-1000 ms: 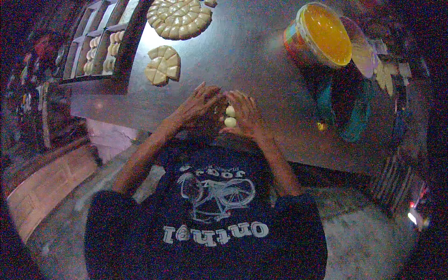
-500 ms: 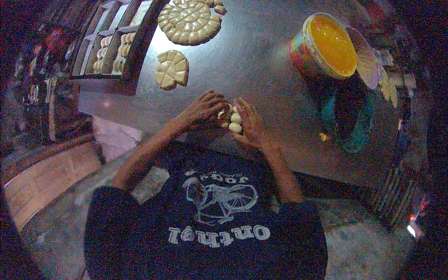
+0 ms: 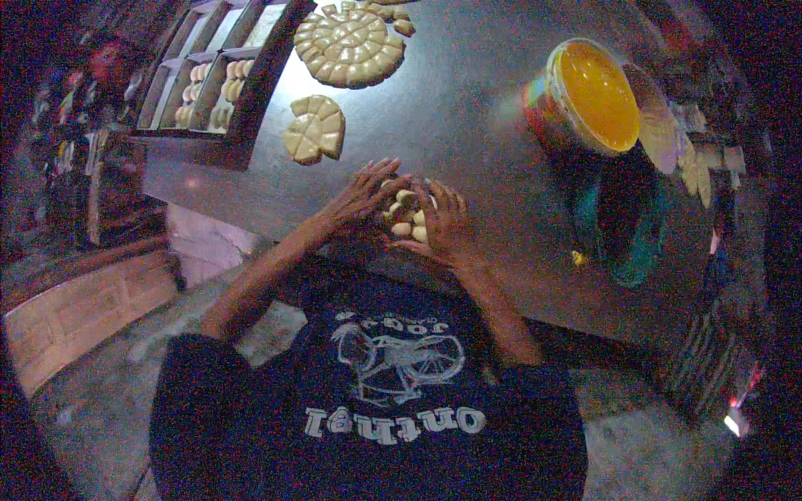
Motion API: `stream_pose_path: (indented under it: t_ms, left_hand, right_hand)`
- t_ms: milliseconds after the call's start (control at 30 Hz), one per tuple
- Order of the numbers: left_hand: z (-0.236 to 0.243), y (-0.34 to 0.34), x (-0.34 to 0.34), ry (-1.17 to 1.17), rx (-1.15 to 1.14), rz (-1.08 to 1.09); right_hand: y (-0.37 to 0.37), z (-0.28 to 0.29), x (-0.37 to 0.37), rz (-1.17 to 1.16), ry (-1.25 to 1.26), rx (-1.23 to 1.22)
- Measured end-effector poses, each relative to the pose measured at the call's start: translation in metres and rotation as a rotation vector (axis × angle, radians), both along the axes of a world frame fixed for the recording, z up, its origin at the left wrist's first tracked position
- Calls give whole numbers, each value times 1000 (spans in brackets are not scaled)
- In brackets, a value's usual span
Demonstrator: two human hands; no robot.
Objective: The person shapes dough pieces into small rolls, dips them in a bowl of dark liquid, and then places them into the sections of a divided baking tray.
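Several small pale dough balls (image 3: 418, 231) sit bunched on the metal table near its front edge, between my two hands. My left hand (image 3: 366, 199) lies over their left side, fingers stretched out toward the far side. My right hand (image 3: 452, 225) curves along their right side, fingers apart and thumb reaching in on the near side. Fingers partly cover the balls. Beyond my left hand rests a small flat piece of dough (image 3: 315, 132) cut into wedges. Farther back lies a larger dough round (image 3: 351, 52), scored into many pieces.
A dark compartmented tray (image 3: 242, 138) at the far left holds rows of pale pieces. On the right stands a tilted-looking bucket (image 3: 593, 96) filled with something orange-yellow. Nearer are a teal container or bag (image 3: 639, 250), dark inside, and a small yellow scrap (image 3: 578, 258).
My left fingers have straightened and spread. My right hand has shifted slightly over the dough balls, and more of them show between my hands. The view has shifted a little.
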State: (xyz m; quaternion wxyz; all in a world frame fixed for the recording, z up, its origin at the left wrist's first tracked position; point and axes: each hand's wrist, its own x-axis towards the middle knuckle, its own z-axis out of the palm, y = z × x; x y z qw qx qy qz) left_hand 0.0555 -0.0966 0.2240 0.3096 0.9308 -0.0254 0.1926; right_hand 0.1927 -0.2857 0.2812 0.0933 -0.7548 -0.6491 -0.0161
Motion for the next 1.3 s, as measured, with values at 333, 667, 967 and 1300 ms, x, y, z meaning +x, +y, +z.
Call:
stream_pose_path:
  t_ms: [333,667,967,1300]
  left_hand:
    - [-8,95,-70,-92,580,-248]
    - [37,62,-85,-103,418,-249]
    - [75,-10,-64,368,-252,-116]
    - [150,197,-153,648,-1913,-836]
  right_hand:
    - [72,-1,-105,-97,92,81]
    - [35,8,-112,-172,-115,-43]
    - [7,89,-76,-257,702,-400]
    - [324,236,-80,-225,1134,-1726]
